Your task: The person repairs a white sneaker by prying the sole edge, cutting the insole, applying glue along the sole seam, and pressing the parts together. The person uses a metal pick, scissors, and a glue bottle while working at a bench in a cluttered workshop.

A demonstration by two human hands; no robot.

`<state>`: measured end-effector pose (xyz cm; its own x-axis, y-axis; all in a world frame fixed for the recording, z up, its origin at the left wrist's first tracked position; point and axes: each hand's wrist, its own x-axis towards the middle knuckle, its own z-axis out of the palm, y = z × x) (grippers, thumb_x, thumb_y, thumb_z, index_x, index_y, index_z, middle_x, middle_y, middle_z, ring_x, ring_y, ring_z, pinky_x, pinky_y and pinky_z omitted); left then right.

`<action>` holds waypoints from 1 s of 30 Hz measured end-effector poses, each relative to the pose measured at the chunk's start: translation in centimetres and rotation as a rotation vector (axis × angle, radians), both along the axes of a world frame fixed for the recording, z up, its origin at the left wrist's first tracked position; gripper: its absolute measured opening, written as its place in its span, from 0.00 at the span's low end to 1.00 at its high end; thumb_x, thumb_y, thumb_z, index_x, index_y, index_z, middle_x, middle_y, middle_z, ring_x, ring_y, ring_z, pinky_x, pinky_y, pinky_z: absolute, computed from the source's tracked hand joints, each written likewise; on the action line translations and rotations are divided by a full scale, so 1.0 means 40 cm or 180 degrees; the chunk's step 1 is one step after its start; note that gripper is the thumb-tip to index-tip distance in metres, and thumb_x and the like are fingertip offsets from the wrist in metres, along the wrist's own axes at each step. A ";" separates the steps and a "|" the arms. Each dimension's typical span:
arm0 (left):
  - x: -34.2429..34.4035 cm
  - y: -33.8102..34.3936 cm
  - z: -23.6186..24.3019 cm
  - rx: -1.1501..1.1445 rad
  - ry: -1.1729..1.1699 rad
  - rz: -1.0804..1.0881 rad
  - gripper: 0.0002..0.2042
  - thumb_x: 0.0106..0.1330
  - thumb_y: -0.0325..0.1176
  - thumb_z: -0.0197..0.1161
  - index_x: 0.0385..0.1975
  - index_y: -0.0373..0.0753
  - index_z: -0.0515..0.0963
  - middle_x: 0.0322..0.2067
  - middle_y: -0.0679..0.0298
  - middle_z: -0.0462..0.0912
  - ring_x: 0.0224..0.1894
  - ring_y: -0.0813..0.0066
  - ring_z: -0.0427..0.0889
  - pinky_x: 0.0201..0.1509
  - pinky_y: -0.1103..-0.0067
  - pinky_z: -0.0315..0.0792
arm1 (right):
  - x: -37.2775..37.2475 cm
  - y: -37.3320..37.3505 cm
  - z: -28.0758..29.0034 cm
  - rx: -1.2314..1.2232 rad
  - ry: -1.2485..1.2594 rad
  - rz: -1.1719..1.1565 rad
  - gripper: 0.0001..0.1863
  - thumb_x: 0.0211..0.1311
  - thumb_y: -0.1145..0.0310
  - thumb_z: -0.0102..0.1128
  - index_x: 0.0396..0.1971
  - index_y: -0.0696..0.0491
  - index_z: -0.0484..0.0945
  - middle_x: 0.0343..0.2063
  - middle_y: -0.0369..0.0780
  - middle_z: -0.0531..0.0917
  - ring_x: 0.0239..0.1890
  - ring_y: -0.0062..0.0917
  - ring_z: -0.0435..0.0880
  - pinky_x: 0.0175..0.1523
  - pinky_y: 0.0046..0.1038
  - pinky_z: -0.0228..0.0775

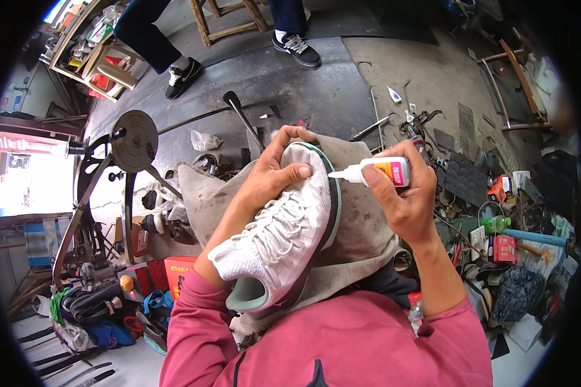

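A white knit sneaker (279, 233) with white laces, a mint lining and a dark sole edge lies over my lap, its toe pointing away from me. My left hand (279, 169) grips it at the toe, thumb on top and fingers round the far side. In my right hand (403, 200) is a small white glue bottle (382, 171) with a pink and yellow label, held sideways. Its narrow nozzle points left, close to the sole edge near the toe; whether it touches I cannot tell. Beneath the shoe a stained grey cloth (361, 226) covers my lap.
At the left stands a black machine with a round wheel (134, 140). Another person's legs and black sneakers (297, 50) are ahead, by a wooden stool (229, 26). Tools, rubber sheets (466, 180) and boxes (503, 248) clutter the right; bags (97, 303) lie at the left.
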<state>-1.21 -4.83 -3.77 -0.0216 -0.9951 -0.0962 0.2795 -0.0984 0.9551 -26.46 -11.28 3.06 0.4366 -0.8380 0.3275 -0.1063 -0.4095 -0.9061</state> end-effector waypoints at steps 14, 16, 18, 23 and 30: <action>-0.002 0.005 -0.002 0.0076 0.0196 0.0009 0.28 0.62 0.39 0.80 0.59 0.43 0.72 0.66 0.60 0.71 0.73 0.69 0.63 0.77 0.72 0.53 | -0.019 0.035 0.001 0.0155 0.0092 0.0049 0.13 0.64 0.67 0.74 0.33 0.58 0.77 0.22 0.39 0.84 0.23 0.16 0.81 0.28 0.24 0.71; -0.001 0.004 -0.003 0.0044 0.0127 0.0014 0.28 0.63 0.38 0.79 0.59 0.42 0.72 0.65 0.61 0.71 0.72 0.70 0.64 0.76 0.73 0.55 | -0.022 0.040 0.001 0.0193 0.0090 0.0051 0.13 0.64 0.67 0.74 0.33 0.58 0.77 0.22 0.39 0.84 0.22 0.17 0.82 0.28 0.24 0.71; 0.001 0.003 -0.002 0.0009 0.0046 0.0003 0.28 0.63 0.38 0.79 0.59 0.42 0.72 0.63 0.63 0.72 0.69 0.72 0.67 0.74 0.75 0.58 | -0.028 0.045 0.001 0.0224 0.0106 0.0064 0.13 0.64 0.67 0.74 0.33 0.58 0.77 0.22 0.39 0.84 0.22 0.18 0.82 0.27 0.24 0.71; -0.001 0.007 0.001 0.0048 0.0151 -0.0013 0.28 0.63 0.36 0.79 0.60 0.42 0.71 0.59 0.67 0.75 0.61 0.76 0.73 0.67 0.79 0.66 | -0.036 0.055 -0.003 0.0185 0.0096 0.0051 0.13 0.64 0.68 0.74 0.33 0.58 0.77 0.22 0.39 0.85 0.22 0.18 0.83 0.27 0.23 0.72; -0.004 0.008 0.006 0.0102 0.0227 -0.0023 0.28 0.64 0.35 0.79 0.60 0.42 0.71 0.58 0.68 0.76 0.57 0.79 0.75 0.64 0.80 0.69 | -0.046 0.069 -0.005 0.0249 0.0089 0.0058 0.13 0.64 0.67 0.74 0.33 0.57 0.77 0.22 0.39 0.86 0.22 0.17 0.83 0.27 0.23 0.72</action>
